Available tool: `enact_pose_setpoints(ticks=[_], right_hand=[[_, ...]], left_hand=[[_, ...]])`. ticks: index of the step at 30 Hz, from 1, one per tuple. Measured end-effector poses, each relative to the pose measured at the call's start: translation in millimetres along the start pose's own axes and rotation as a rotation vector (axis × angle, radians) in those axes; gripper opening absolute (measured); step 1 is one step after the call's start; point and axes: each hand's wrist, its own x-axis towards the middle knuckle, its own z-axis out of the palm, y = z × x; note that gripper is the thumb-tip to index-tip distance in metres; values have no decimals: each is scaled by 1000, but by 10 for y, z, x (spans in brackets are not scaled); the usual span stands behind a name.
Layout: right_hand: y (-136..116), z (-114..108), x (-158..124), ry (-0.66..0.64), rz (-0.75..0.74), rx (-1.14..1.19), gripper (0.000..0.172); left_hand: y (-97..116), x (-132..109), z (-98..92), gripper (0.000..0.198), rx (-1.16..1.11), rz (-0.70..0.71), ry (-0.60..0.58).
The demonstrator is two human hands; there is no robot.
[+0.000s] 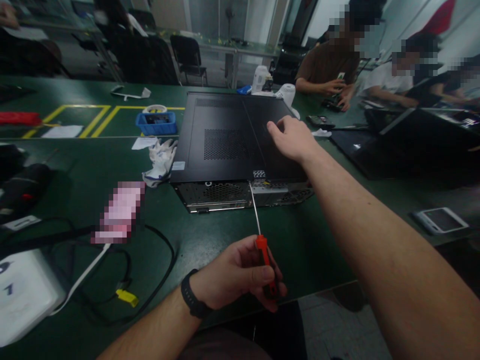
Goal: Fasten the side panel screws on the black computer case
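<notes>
A black desktop computer case [228, 115] lies flat on the table, its vented rear panel facing me. My left hand [251, 272] is closed around the red and black handle of a screwdriver [262, 242]. The thin shaft slants up to the top rear edge of the case, and the tip meets it beside a small metal bracket; any screw there is too small to make out. On the case's top right edge rests my right hand [294, 137], thumb on the lid, the other fingers bent and mostly hidden, gripping the case.
White work gloves [161, 160] and a blue bin [155, 123] sit left of the case. Nearer me are a pink phone [120, 212], cables and a white box [28, 295]. Rightward are a laptop [423, 135] and a grey handheld device [444, 220]. People sit across the table.
</notes>
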Motion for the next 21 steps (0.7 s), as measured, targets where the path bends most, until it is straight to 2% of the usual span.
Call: enact_pose_setpoints(ticks=[11,21], right_hand=[[-7,1,-1,-20,11,-4,71],[-20,-22,-12,-31,10,2,73]], left_hand=[[82,-29,55,30,-34,-44,10],[16,9,-12,30,0,6,-43]])
